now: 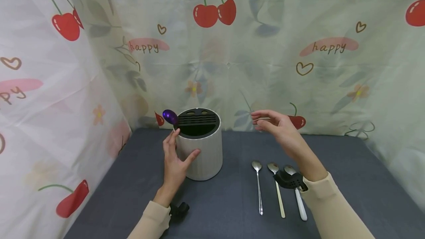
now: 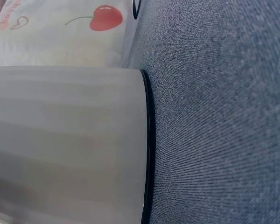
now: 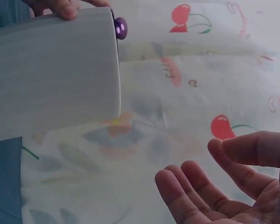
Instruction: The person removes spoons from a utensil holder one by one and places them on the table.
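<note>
A pale ribbed utensil holder [image 1: 206,158] with a black slotted top [image 1: 197,120] stands upright on the table. My left hand [image 1: 175,165] holds it from the left, thumb across the front and fingers along the side up to the rim. A shiny purple spoon bowl [image 1: 170,116] sticks up past the rim at the left; its handle is hidden. To the right of the holder, my right hand [image 1: 282,132] hovers in the air with nothing in its loosely bent fingers. Holder and purple spoon [image 3: 121,28] both show in the right wrist view.
Three spoons lie side by side near the right forearm: a silver spoon [image 1: 258,191], a cream-handled spoon [image 1: 279,198] and a white-handled spoon [image 1: 300,205], partly covered by the black wrist mount [image 1: 289,180]. Printed curtains [image 1: 229,84] enclose the dark grey table [image 1: 229,202].
</note>
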Available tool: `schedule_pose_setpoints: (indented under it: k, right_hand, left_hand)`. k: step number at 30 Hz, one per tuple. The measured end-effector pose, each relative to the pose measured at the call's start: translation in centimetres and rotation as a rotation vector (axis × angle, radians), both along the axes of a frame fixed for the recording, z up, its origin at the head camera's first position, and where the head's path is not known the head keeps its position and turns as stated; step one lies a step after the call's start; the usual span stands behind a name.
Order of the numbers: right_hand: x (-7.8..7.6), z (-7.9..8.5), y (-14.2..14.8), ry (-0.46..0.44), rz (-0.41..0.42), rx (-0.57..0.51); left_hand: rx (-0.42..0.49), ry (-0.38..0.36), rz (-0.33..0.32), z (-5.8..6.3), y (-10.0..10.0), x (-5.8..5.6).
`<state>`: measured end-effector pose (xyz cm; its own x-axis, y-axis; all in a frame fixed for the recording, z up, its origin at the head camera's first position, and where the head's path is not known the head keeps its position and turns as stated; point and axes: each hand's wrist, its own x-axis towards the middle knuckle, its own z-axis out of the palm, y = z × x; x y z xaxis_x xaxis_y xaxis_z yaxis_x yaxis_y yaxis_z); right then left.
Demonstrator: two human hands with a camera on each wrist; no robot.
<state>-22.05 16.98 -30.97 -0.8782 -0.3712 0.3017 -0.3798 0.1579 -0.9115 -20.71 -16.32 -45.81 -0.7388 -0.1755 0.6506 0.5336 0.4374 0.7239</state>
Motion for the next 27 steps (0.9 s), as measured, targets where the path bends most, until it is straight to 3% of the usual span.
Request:
schedule_pose_setpoints:
  k: [27]
  right_hand:
    - [-0.8, 0.8, -4.1, -0.054, 0.104, -0.02]
  left_hand:
    - [-0.007, 0.011, 0.006, 0.0, 0.0, 0.0]
